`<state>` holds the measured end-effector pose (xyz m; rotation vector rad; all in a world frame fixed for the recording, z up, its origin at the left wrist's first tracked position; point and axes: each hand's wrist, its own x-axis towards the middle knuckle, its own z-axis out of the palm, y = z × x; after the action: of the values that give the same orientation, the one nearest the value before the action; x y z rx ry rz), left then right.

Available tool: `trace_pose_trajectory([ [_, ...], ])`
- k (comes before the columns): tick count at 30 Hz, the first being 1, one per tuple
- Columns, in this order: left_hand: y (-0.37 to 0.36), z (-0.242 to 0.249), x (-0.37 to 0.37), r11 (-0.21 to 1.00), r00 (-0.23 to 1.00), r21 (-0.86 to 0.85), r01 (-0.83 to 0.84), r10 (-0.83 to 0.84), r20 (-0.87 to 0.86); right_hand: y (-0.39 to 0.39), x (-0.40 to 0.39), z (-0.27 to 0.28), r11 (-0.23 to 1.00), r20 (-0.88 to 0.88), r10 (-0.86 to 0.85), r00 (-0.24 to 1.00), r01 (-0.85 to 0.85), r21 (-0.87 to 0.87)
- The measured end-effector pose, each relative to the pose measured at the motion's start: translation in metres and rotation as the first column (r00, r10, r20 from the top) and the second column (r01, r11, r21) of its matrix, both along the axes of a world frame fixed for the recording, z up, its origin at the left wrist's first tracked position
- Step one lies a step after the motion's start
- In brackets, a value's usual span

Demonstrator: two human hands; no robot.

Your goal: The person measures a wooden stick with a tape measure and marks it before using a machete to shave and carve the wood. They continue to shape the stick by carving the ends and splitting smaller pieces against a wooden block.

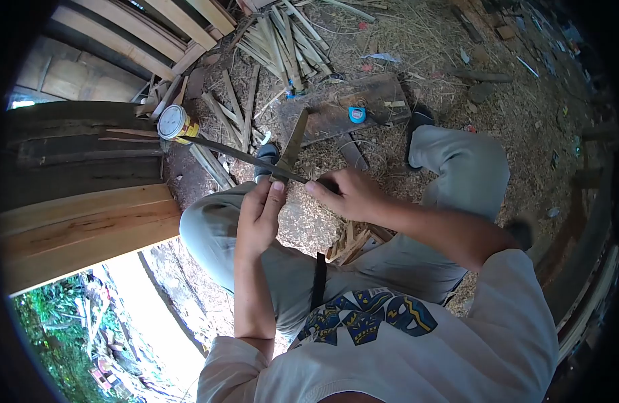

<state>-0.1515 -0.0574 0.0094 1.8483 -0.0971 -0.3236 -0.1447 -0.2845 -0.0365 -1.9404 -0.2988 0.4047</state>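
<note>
My left hand (259,215) pinches the lower end of a thin wooden strip (294,138) that points up and away from me. My right hand (350,191) is shut on the handle of a long dark blade (229,153). The blade runs leftward across the strip, crossing it just above my left fingers, and its tip ends near a tin can (175,123). Both hands are over my knees, close together. I sit with grey trousers on, and several split wood pieces (350,243) lie between my legs.
A dark board (323,111) lies ahead with a blue tape measure (357,114) on it. A bundle of split strips (282,40) lies beyond it. Heavy planks (81,215) stack at the left. Shavings cover the ground (457,60).
</note>
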Motion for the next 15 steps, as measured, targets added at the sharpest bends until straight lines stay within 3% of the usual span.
trace_pose_trajectory([
  [6, -0.0036, -0.0008, 0.0006, 0.991, 0.991, 0.123, -0.053, 0.038, 0.128, 0.0025, 0.0058, 0.0081, 0.999, 0.015, -0.032, 0.999, 0.032, -0.026],
  [10, -0.0040, -0.0015, 0.0009, 0.991, 0.994, 0.118, -0.062, 0.050, 0.102, 0.0044, 0.0101, 0.0042, 0.998, -0.005, -0.004, 1.000, 0.004, -0.069],
  [15, -0.0058, -0.0024, 0.0020, 0.988, 0.981, 0.098, -0.115, 0.098, 0.170, 0.0044, 0.0106, 0.0021, 0.999, 0.145, -0.008, 0.989, 0.014, -0.037],
])
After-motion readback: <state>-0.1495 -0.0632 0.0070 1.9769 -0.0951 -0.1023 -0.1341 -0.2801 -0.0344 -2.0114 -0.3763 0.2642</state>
